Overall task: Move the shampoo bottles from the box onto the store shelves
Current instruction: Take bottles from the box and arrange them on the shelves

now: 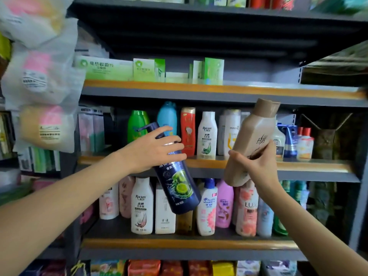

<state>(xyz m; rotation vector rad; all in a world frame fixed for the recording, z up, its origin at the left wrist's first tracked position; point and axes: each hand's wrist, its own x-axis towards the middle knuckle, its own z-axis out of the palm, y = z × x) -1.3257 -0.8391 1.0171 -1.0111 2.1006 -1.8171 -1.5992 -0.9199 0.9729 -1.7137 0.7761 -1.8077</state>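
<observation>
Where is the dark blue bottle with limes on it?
The left hand holds the dark blue bottle tilted, left of the tan bottle, before the middle shelf.

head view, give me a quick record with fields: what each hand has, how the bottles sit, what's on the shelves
left hand: left hand grips the dark blue pump bottle, tilted, pump toward upper left
right hand: right hand grips the tan bottle, tilted, cap toward upper right
bottles placed: neither, both held in front of the shelves
middle shelf: upright shampoo bottles
lower shelf: upright bottles, packed in a row
upper shelf: green and white boxes
</observation>
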